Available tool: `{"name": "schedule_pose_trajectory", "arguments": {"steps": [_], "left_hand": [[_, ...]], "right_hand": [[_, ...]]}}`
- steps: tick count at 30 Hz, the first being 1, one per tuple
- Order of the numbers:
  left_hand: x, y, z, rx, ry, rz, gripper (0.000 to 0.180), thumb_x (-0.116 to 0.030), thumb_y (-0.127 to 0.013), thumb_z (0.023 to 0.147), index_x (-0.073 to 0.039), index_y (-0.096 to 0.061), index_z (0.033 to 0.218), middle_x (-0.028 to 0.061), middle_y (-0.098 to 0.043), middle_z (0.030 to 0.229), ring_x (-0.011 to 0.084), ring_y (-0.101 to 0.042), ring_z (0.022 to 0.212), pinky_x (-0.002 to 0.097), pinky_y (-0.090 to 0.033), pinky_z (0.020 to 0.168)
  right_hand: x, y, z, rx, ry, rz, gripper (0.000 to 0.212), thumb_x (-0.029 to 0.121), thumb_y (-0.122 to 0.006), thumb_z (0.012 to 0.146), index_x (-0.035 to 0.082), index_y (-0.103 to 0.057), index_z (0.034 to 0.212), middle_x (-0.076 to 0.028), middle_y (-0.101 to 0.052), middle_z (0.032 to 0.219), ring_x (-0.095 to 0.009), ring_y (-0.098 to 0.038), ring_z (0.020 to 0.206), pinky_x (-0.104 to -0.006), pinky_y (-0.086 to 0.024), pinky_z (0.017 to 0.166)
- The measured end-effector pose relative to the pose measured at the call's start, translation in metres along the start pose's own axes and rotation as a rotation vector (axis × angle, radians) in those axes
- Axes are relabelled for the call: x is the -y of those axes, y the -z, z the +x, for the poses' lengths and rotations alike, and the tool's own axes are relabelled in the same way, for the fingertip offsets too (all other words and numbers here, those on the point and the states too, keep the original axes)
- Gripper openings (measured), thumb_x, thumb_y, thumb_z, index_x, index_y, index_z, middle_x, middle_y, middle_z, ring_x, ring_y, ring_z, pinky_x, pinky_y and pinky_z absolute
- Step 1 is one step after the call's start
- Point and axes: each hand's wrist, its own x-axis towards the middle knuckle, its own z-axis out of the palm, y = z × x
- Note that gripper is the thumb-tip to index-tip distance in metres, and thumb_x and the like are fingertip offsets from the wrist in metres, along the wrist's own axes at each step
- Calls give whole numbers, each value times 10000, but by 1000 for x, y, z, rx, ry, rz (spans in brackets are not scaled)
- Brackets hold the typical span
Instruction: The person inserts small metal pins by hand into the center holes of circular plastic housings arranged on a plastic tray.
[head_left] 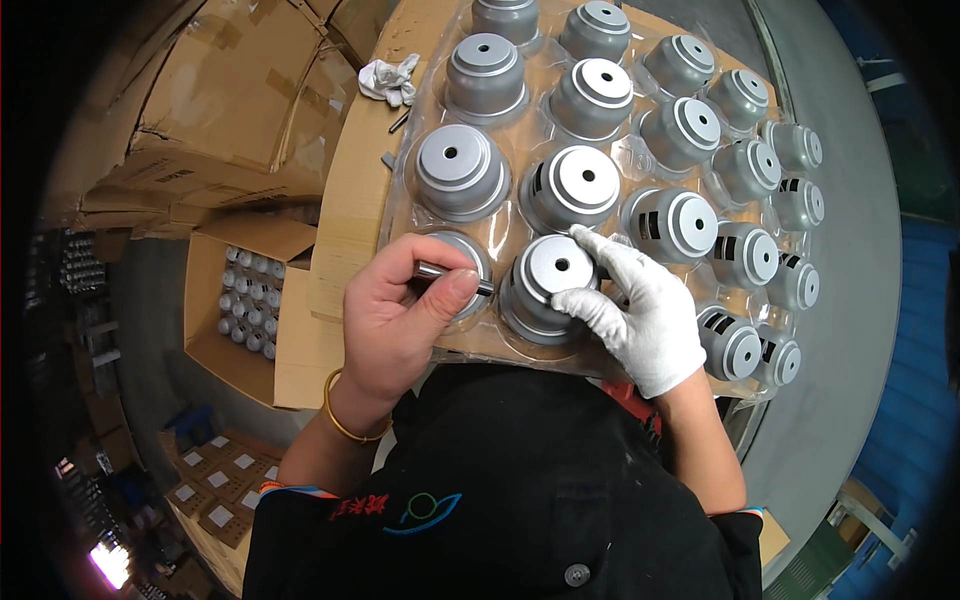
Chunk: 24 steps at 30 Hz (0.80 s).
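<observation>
My bare left hand pinches a short, dark, shiny pen-like rod between thumb and fingers. Its thin end points right, toward a silver-grey stepped cup-shaped part with a round hole in its top. Around that part's right side curls my right hand, in a white glove, thumb and fingers on its rim. Another grey part lies partly hidden behind my left hand. Several more such parts sit in rows in a clear plastic tray; some carry black marks on their sides.
The tray rests on a cardboard-covered table. A crumpled white glove lies at its far left. On the left stand large cardboard boxes and an open carton filled with small grey pieces. Small brown boxes are stacked at lower left.
</observation>
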Motion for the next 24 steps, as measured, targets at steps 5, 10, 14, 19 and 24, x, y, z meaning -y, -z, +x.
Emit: {"name": "schedule_pose_trajectory", "arguments": {"steps": [5,10,14,19,24], "left_hand": [[0,-5,2,2,5,15,109,-61,-653,912,4,-601,983,11,-615,925,51,-543,829,198,-445,746],[0,-11,4,-42,-12,75,146,-129,-653,917,-13,-607,992,12,-594,776,49,-522,636,168,-417,591],[-3,-11,4,-22,38,67,127,-60,-648,906,-2,-608,1012,4,-605,857,47,-537,729,178,-436,658],[-2,-17,5,19,33,210,174,-1,-646,883,5,-619,1055,-4,-609,911,57,-561,807,197,-452,712],[-8,-24,2,76,96,338,149,-18,-661,864,1,-657,1012,40,-649,825,96,-599,747,235,-471,677]], "right_hand": [[-5,-3,1,-62,106,-36,593,463,-692,808,90,-587,1257,-135,-659,1103,-325,-624,1021,-389,-492,880],[-3,-1,0,-55,89,-25,592,455,-696,808,88,-585,1259,-137,-660,1095,-323,-626,1010,-388,-496,857],[0,0,0,-48,55,-5,611,320,-794,749,60,-594,1265,-173,-661,1091,-299,-641,1023,-354,-488,887],[1,2,-6,0,152,-37,598,359,-731,776,150,-560,1309,-116,-650,1146,-323,-624,1014,-412,-493,876],[2,7,-9,71,201,-133,610,263,-750,741,157,-559,1311,-117,-618,1207,-334,-616,1017,-413,-496,855]]}}
